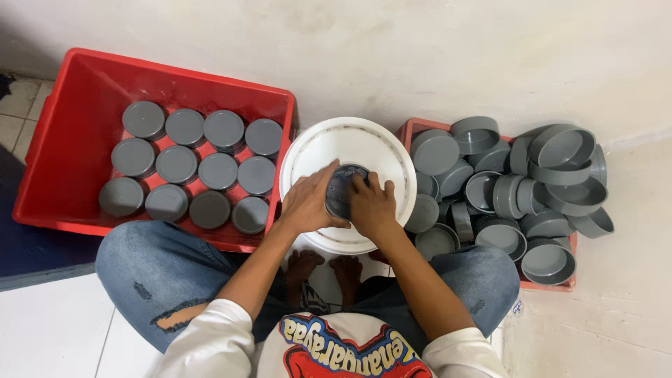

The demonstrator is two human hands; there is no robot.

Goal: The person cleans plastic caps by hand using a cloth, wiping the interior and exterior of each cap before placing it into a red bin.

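Both my hands grip one round grey plastic cap [341,190] over round white plastic bucket [350,147]. Left hand [308,203] clamps side, right hand [372,208] steadies. Neat caps [189,164] in red plastic crate [66,126], left; loose pile [518,189] right, close for reach.

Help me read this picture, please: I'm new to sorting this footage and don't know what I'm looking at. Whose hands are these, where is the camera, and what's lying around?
The camera sits on a person's head and looks down at their own two bare hands. They sit cross-legged on a pale floor. Both the left hand and the right hand grip one grey round cap over a white bucket. On their left, a red crate holds similar caps in neat rows. On their right, a loose heap of caps fills another red tray.
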